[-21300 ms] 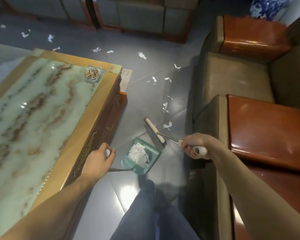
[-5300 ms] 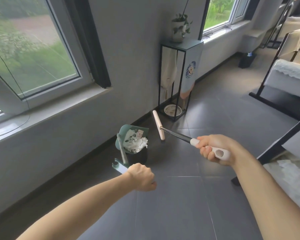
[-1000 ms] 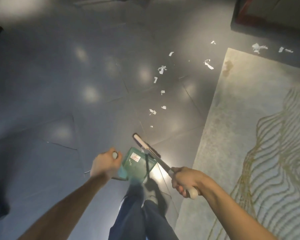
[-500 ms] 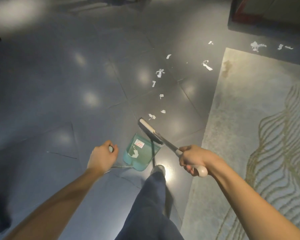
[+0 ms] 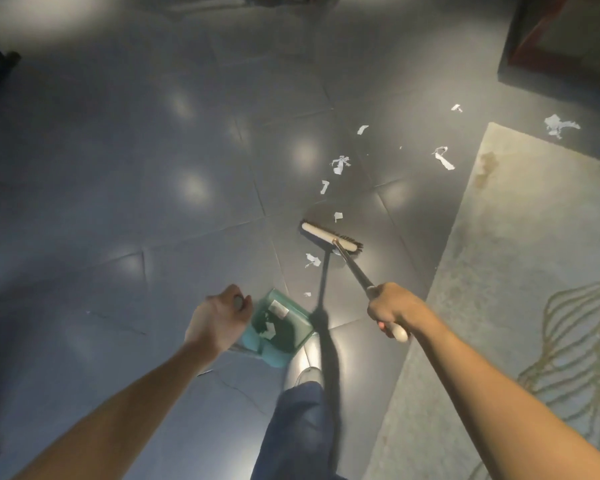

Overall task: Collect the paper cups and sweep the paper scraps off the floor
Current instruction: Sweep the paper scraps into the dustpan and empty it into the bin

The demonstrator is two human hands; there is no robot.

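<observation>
Here the right hand (image 5: 390,311) has its fingers wrapped tight around the pale grip of the broom (image 5: 329,236), whose long shaft slants up and away so the brush head meets the grey tiled floor (image 5: 118,168) at about 12 o'clock from the person's feet. That slant looks deliberate: it puts the bristles beyond the nearest litter, ready to drag it back. The left hand (image 5: 219,320) is closed in a fist around the top of a thin upright handle, holding the teal dustpan (image 5: 279,329) low, its mouth facing 1 o'clock toward the brush, presumably so that anything pulled back lands straight inside. A few white bits already lie in the pan.

The paper scraps (image 5: 340,164) trail from just behind the brush head, where one piece (image 5: 312,260) lies between broom and pan, out toward 1 o'clock, with a small one (image 5: 337,216) just past the bristles and more near the corner of the pale rug (image 5: 516,271) at 2 o'clock. Some pieces rest on the rug itself, at the far edge. No paper cups show anywhere in view.

My reading is that the sweeping is well short of finished; the next pull should gather the nearest pieces, and light scraps may flutter aside if the stroke is quick.
</observation>
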